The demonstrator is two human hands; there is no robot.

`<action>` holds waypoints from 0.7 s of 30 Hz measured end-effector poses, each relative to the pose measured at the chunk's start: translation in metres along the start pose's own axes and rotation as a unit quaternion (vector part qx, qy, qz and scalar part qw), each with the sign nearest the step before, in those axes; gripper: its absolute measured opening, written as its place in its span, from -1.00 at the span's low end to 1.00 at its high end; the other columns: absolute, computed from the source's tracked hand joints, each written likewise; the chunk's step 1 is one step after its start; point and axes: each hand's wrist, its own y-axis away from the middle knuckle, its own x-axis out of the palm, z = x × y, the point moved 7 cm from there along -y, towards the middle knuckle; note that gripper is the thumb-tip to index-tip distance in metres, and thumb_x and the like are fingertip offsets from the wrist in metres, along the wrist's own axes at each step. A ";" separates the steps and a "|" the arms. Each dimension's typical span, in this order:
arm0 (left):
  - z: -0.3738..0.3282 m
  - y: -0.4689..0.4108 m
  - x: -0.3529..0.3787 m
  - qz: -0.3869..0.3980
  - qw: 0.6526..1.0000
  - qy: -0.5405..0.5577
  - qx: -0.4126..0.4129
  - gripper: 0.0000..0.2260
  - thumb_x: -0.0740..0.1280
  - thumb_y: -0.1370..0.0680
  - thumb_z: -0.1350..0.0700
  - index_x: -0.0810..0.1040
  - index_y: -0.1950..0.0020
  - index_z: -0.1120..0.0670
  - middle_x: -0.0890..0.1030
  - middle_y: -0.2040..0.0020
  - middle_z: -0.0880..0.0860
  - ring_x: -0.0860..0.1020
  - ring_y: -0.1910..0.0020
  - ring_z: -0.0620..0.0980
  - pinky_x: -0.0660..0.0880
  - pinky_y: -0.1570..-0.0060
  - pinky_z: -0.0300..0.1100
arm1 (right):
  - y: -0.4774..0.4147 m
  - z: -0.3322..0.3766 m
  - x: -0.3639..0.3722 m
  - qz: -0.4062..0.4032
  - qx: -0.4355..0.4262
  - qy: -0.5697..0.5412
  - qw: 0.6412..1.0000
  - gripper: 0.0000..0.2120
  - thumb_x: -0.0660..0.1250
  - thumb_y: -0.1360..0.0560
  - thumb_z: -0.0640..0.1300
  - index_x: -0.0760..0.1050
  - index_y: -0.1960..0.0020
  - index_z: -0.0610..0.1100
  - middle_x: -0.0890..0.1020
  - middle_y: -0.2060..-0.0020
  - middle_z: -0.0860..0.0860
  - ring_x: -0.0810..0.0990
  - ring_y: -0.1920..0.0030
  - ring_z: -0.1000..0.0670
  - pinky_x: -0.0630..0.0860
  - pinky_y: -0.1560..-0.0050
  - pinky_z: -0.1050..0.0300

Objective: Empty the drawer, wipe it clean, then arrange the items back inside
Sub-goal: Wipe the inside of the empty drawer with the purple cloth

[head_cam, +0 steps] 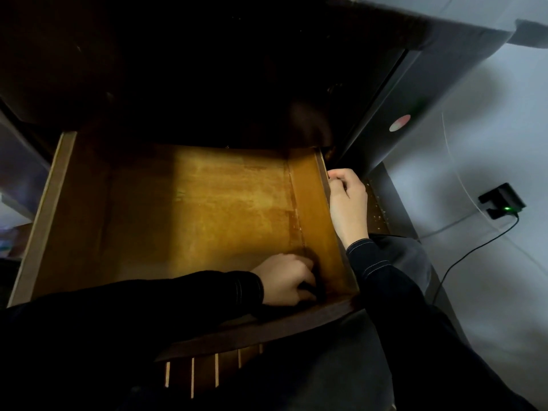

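The wooden drawer (pixel 184 209) stands pulled out across the middle of the frame, its amber floor bare and lit in a broad patch at the centre, falling into shadow toward the left. Its left wall runs as a pale strip from the upper left down to the lower left; its right wall slants from the upper centre-right down to the lower right, and the dark front edge crosses the bottom of the frame at a tilt.

The left hand (pixel 286 280) is inside the drawer, down in the lower right corner where the floor meets the right wall and the front edge. Its fingers are curled under and bunched close together over something dark; what it is I cannot make out in the shadow. The dark sleeve (pixel 148 295) reaches in over the front edge.

The right hand (pixel 348 200) is outside the drawer, at the upper end of the right wall, fingers bent and closed against the wall's top edge.

Nearly all the drawer floor, from the left wall to the centre, lies open. On the right, room is tighter: a grey cabinet side (pixel 385 114) stands just beyond the right hand, with a black plug (pixel 502 200) showing a green light on the wall farther right.
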 end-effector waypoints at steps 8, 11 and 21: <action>-0.004 0.001 -0.002 -0.050 0.996 0.077 -0.022 -0.82 0.43 -0.55 0.00 0.72 -0.06 0.04 0.58 0.02 -0.07 0.52 0.03 -0.15 0.51 -0.02 -0.14 | 0.001 0.001 0.000 0.001 0.006 -0.005 1.000 -0.77 0.16 -0.63 -0.18 0.56 -0.17 -0.12 0.58 0.10 0.17 0.52 0.15 0.37 0.43 0.18 0.51; 0.002 -0.001 0.003 -0.022 0.997 0.051 -0.062 -0.82 0.42 -0.56 -0.01 0.71 -0.07 0.05 0.61 -0.06 -0.02 0.55 -0.06 -0.05 0.52 -0.07 -0.06 | 0.002 0.001 0.000 0.005 0.014 -0.005 1.000 -0.78 0.16 -0.64 -0.17 0.56 -0.17 -0.10 0.58 0.11 0.17 0.52 0.17 0.35 0.44 0.21 0.48; 0.011 -0.008 0.007 -0.024 0.993 0.051 -0.107 -0.83 0.44 -0.53 0.02 0.71 -0.06 0.05 0.66 -0.08 -0.02 0.60 -0.05 -0.02 0.57 -0.06 -0.09 | 0.003 0.004 -0.001 -0.001 0.011 -0.003 1.000 -0.78 0.16 -0.65 -0.20 0.56 -0.18 -0.14 0.57 0.13 0.18 0.51 0.19 0.39 0.43 0.21 0.52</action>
